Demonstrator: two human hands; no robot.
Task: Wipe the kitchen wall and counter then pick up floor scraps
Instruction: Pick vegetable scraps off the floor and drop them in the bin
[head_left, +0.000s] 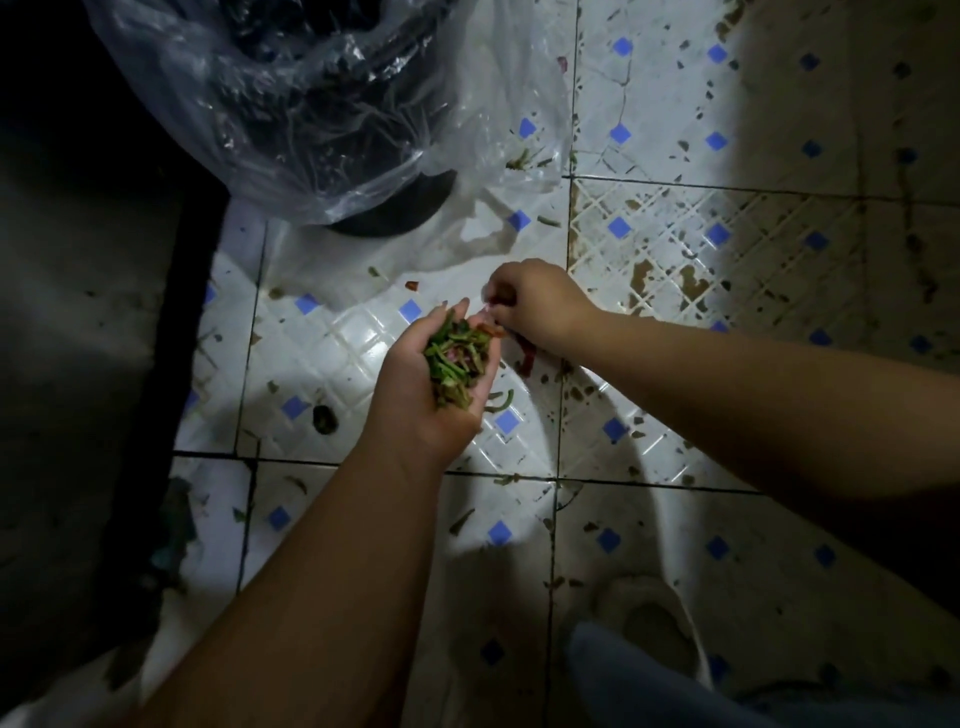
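Green scraps (457, 364) cupped in left hand (431, 384), right hand (535, 306) grip pinching red bit (491, 328)

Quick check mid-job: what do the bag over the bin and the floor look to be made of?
Bag: thin clear plastic film, glossy, judging by its crinkles, glare and the dark bin showing through. Floor: glazed ceramic tile, probably, white with blue diamonds; it reflects light, has dark grout lines and a raised lattice pattern. It is smeared with dirt.

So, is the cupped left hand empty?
No, the left hand holds a pile of green and red vegetable scraps in its palm above the white tiled floor.
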